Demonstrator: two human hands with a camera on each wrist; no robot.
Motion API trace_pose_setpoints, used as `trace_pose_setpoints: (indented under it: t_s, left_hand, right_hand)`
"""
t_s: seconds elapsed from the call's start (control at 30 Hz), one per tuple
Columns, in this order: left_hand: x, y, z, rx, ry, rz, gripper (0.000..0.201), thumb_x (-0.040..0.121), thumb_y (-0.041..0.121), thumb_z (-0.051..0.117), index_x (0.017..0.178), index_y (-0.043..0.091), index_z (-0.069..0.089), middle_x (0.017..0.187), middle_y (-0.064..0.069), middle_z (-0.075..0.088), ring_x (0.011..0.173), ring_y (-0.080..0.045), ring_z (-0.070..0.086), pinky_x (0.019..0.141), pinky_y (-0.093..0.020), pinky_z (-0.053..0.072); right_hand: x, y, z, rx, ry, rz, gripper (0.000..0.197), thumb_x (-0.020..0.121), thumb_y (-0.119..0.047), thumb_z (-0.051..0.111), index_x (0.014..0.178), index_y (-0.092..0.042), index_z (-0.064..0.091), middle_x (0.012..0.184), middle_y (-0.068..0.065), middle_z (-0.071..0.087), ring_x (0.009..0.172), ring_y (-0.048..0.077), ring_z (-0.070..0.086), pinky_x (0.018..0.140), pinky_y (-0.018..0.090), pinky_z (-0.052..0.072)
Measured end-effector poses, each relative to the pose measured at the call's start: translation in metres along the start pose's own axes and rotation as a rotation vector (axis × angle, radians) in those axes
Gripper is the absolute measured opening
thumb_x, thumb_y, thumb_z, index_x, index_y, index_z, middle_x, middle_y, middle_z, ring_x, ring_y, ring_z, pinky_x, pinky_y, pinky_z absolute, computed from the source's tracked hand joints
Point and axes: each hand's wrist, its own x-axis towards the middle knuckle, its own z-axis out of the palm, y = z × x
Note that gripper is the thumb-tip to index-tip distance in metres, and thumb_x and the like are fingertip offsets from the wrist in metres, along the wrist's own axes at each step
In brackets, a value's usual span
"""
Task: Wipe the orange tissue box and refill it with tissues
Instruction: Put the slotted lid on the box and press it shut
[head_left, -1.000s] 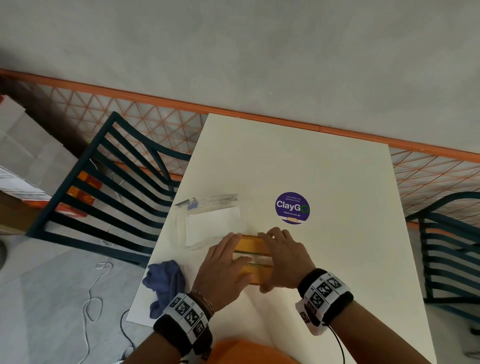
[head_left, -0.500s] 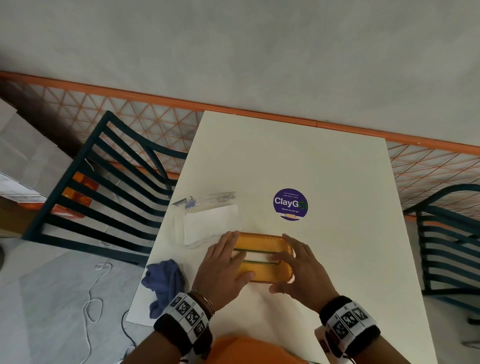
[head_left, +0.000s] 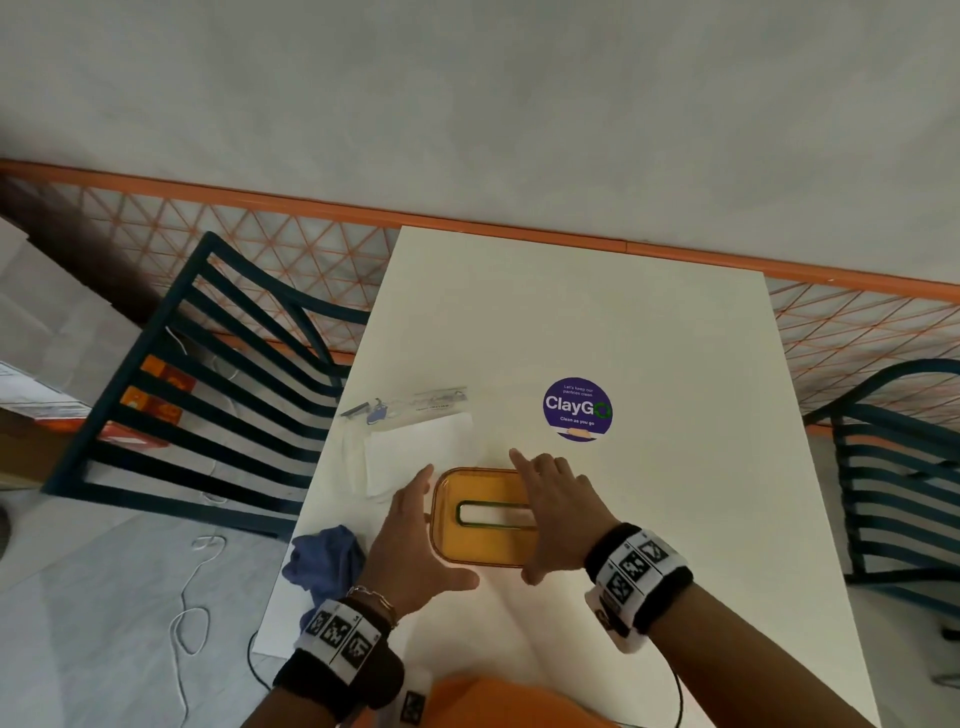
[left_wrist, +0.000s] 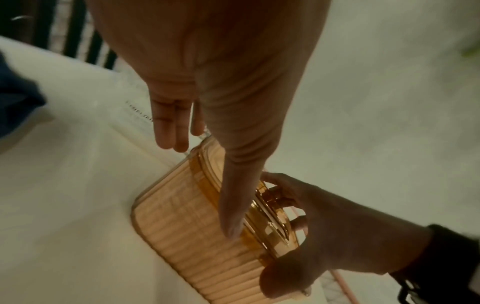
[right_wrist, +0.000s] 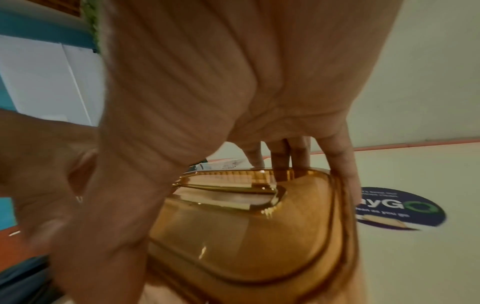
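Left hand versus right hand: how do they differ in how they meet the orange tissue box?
The left hand lies at the left end of the orange tissue box, fingers straight along its side, thumb along the near wall. The right hand covers the box's right end from above, fingers curled over the far edge, thumb on the near side. Both touch the box, which stands on the white table.

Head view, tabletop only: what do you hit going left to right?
blue cloth → white tissues → left hand → orange tissue box → right hand
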Motion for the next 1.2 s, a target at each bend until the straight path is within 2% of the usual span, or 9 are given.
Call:
trace_pose_setpoints:
  t_s: [0.13,0.33,0.47,0.57,0.63,0.7,0.83,1.0,1.2]
  left_hand:
    - [0.010,-0.007,0.004,0.144,-0.051,0.097,0.141,0.049,0.053,0.090,0.155,0.040,-0.001,0.151,0.009,0.033,0.134,-0.015,0.040,0.105,-0.044,0.050]
    - [0.016,-0.007,0.001,0.148,-0.025,0.166,0.131,0.052,0.052,0.087,0.155,0.039,0.007,0.141,0.013,0.040,0.124,-0.008,0.043,0.099,-0.039,0.054]
    - [0.015,-0.009,0.000,0.124,-0.014,0.165,0.139,0.048,0.054,0.090,0.158,0.034,0.007,0.146,0.011,0.043,0.130,-0.012,0.044,0.109,-0.040,0.047]
    - [0.011,-0.008,-0.005,0.097,-0.047,0.162,0.148,0.042,0.067,0.091,0.159,0.032,0.008,0.153,0.016,0.031,0.140,-0.007,0.033,0.117,-0.035,0.035]
    - [0.010,-0.007,-0.006,0.063,-0.012,0.154,0.138,0.043,0.078,0.085,0.156,0.038,0.017,0.155,0.017,0.030,0.141,-0.005,0.031,0.117,-0.034,0.034]
    - [0.010,-0.003,-0.007,0.069,0.071,0.164,0.108,0.056,0.083,0.075,0.149,0.044,0.035,0.154,0.019,0.032,0.140,-0.004,0.032,0.115,-0.033,0.034]
    - [0.021,0.014,-0.009,0.387,0.193,0.346,0.064,0.078,0.072,0.063,0.129,0.035,0.063,0.132,0.015,0.051,0.120,-0.011,0.045,0.102,-0.035,0.042]
    - [0.034,0.034,0.002,0.624,0.043,0.429,0.078,0.074,0.071,0.067,0.139,0.030,0.055,0.136,0.013,0.050,0.119,-0.016,0.044,0.102,-0.034,0.038]
    - [0.040,0.044,0.010,0.732,0.026,0.448,0.077,0.070,0.075,0.067,0.132,0.030,0.061,0.124,0.008,0.051,0.112,-0.017,0.044,0.097,-0.033,0.040]
  right_hand:
    - [0.005,-0.002,-0.001,-0.039,-0.018,-0.028,0.126,0.046,-0.059,0.091,0.146,-0.024,0.023,0.138,0.001,0.037,0.122,0.025,0.041,0.098,0.048,0.048]
    - [0.002,0.003,0.001,0.024,0.018,-0.044,0.128,0.042,-0.057,0.092,0.146,-0.027,0.022,0.136,-0.003,0.037,0.120,0.022,0.042,0.096,0.045,0.050]
    - [-0.005,0.015,0.003,0.186,0.070,-0.086,0.127,0.038,-0.049,0.091,0.144,-0.033,0.022,0.135,-0.009,0.038,0.120,0.019,0.042,0.095,0.042,0.050]
    - [-0.012,0.028,0.003,0.405,0.091,-0.115,0.126,0.038,-0.045,0.090,0.144,-0.038,0.023,0.136,-0.014,0.037,0.123,0.015,0.041,0.100,0.041,0.049]
    - [-0.020,0.040,0.003,0.567,0.137,-0.114,0.123,0.038,-0.040,0.091,0.142,-0.041,0.027,0.136,-0.016,0.041,0.124,0.013,0.045,0.100,0.041,0.051]
    - [-0.030,0.054,0.002,0.698,0.179,-0.089,0.122,0.039,-0.033,0.095,0.141,-0.043,0.028,0.135,-0.015,0.046,0.122,0.013,0.052,0.095,0.041,0.055]
    - [-0.051,0.081,0.000,0.818,0.200,0.012,0.120,0.043,-0.031,0.099,0.137,-0.046,0.026,0.135,-0.014,0.046,0.118,0.014,0.055,0.089,0.034,0.057]
    - [-0.065,0.098,0.009,0.827,0.163,0.105,0.124,0.042,-0.036,0.099,0.138,-0.046,0.022,0.138,-0.018,0.039,0.123,0.016,0.051,0.090,0.036,0.059]
    - [-0.071,0.106,0.024,0.773,0.162,0.160,0.131,0.038,-0.049,0.098,0.141,-0.045,0.018,0.142,-0.016,0.039,0.129,0.017,0.045,0.101,0.043,0.054]
